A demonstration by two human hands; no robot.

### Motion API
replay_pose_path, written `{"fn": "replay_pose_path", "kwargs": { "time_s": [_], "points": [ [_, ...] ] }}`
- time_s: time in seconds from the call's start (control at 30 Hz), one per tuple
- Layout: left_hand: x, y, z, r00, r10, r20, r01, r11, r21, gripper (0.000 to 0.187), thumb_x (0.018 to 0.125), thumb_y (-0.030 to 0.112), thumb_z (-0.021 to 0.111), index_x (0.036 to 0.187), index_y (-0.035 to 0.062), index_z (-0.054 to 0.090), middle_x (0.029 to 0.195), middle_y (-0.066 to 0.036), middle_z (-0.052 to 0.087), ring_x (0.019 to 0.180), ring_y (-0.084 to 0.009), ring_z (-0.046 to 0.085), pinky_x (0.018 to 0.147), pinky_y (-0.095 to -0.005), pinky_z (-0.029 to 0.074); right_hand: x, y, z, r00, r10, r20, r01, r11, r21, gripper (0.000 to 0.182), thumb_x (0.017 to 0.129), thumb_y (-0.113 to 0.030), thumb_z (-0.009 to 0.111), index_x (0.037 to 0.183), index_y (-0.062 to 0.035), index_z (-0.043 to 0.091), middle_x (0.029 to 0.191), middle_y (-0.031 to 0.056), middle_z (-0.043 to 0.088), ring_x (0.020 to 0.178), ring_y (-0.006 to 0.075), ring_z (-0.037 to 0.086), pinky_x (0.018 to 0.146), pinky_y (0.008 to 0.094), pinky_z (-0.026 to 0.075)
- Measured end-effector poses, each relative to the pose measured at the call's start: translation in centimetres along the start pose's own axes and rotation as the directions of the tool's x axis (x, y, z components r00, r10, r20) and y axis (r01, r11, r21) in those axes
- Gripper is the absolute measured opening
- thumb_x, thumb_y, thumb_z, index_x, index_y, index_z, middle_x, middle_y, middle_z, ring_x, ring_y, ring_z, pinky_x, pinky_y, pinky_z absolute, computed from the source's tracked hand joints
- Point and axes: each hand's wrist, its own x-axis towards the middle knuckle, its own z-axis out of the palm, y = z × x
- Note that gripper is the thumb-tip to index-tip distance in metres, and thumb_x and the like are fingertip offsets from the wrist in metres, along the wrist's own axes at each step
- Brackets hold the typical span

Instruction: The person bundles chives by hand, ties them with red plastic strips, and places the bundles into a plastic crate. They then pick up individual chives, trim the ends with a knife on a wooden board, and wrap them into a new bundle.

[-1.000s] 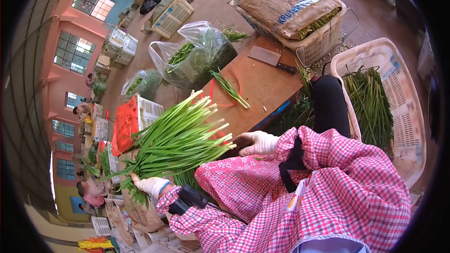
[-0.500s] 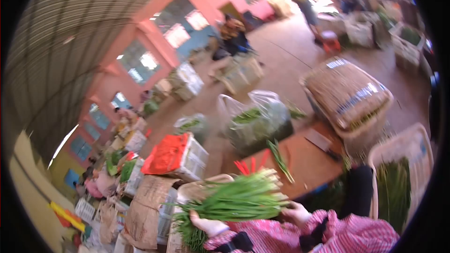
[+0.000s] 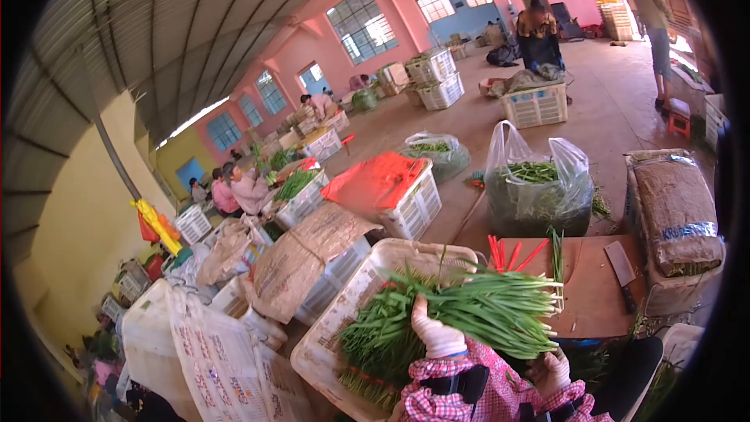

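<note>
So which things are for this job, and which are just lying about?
Probably for the job: green bunch in the left hand, open crate beside it, red strips, brown board, knife.

Probably just lying about: red stool, far stacked crates.

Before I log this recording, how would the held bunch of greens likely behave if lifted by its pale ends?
The bunch of greens would probably flop at its leafy end, since the leaves are long and thin. The pale stalk ends seem stiffer, jutting out fairly straight. Some stalks might slip free, as no tie shows around them.
</note>
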Motion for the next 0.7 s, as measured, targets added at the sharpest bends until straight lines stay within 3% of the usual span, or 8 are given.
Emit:
{"fn": "replay_pose_path", "kwargs": {
  "time_s": [0.03,0.1,0.17,0.27,0.37,0.43,0.57,0.7],
  "points": [
    [0.0,0.0,0.4,0.999,-0.013,0.035,0.013,1.0,-0.005,0.029,0.086,0.028,0.061,0.105,0.0069,0.063,0.097,-0.007,0.066,0.084,-0.0231,0.062,0.083,-0.0446,0.052,0.0,-0.3,0.9,0.996,-0.002,-0.085,-0.001,0.999,-0.034,0.04,0.076,-0.023,0.076,0.107,-0.0094,0.056,0.081,0.0051,0.064,0.064,0.0203,0.063,0.048,0.0326,0.051],
    [0.1,-0.1,1.2,0.996,-0.019,0.085,0.02,1.0,-0.014,0.031,0.087,0.028,0.06,0.109,0.0062,0.062,0.101,-0.008,0.066,0.087,-0.0241,0.062,0.083,-0.0455,0.052,2.1,1.2,-2.7,0.993,-0.11,-0.044,0.098,0.971,-0.216,0.022,0.083,-0.011,0.065,0.102,-0.002,0.059,0.081,0.0001,0.062,0.079,0.0111,0.059,0.07,0.026,0.049],
    [0.4,-0.2,1.2,0.996,0.02,0.091,-0.023,0.999,0.033,0.034,0.089,0.028,0.055,0.114,0.0053,0.06,0.106,-0.009,0.064,0.091,-0.0251,0.062,0.085,-0.0442,0.051,2.6,0.0,1.7,0.947,-0.318,-0.045,0.292,0.91,-0.294,0.027,0.085,-0.009,0.062,0.111,0.0002,0.06,0.096,0.0043,0.065,0.088,0.013,0.061,0.079,0.0276,0.049],
    [-1.0,-0.3,2.3,0.991,0.131,0.038,-0.136,0.964,0.229,0.043,0.091,0.033,0.047,0.121,0.0036,0.055,0.117,-0.011,0.059,0.106,-0.0274,0.057,0.094,-0.0437,0.046,2.6,-1.4,3.3,0.956,-0.241,-0.166,0.13,0.856,-0.5,0.027,0.087,-0.009,0.061,0.111,0.0013,0.061,0.096,0.0053,0.066,0.084,0.0118,0.061,0.075,0.0252,0.049],
    [-0.7,0.5,0.6,0.989,0.074,0.129,-0.115,0.929,0.351,0.043,0.091,0.036,0.048,0.115,0.0027,0.059,0.115,-0.011,0.061,0.106,-0.0263,0.057,0.094,-0.0431,0.046,2.5,-1.6,3.0,0.93,-0.347,-0.118,0.221,0.788,-0.575,0.021,0.088,-0.01,0.059,0.107,-0.0022,0.064,0.088,0.0026,0.066,0.075,0.0096,0.059,0.067,0.024,0.048],
    [0.2,1.1,-0.5,0.995,-0.095,0.035,0.084,0.97,0.227,0.04,0.087,0.032,0.057,0.116,0.0031,0.059,0.114,-0.012,0.062,0.105,-0.0275,0.058,0.095,-0.0451,0.046,2.6,-2.1,2.0,0.954,-0.216,-0.206,0.025,0.746,-0.666,0.018,0.086,-0.005,0.06,0.103,-0.0013,0.064,0.087,0.0033,0.066,0.076,0.0098,0.059,0.069,0.0248,0.049],
    [-0.9,-0.5,0.3,0.999,-0.047,0.021,0.038,0.954,0.297,0.041,0.086,0.031,0.06,0.116,0.0036,0.059,0.114,-0.013,0.061,0.106,-0.0278,0.058,0.094,-0.0453,0.047,3.0,-2.1,0.4,0.935,-0.303,-0.186,0.128,0.775,-0.619,0.021,0.08,0.002,0.062,0.1,-0.003,0.063,0.086,0.005,0.067,0.078,0.0124,0.061,0.074,0.0266,0.05],
    [-1.5,-1.3,0.1,0.99,-0.054,0.131,0.006,0.939,0.343,0.046,0.088,0.032,0.058,0.124,0.0037,0.055,0.125,-0.015,0.056,0.112,-0.0303,0.055,0.098,-0.0472,0.044,3.2,-2.4,-2.0,0.889,-0.436,-0.14,0.188,0.626,-0.757,0.021,0.077,0.002,0.061,0.097,-0.0034,0.063,0.083,0.0092,0.067,0.081,0.0165,0.065,0.075,0.0283,0.051]
  ]
}}
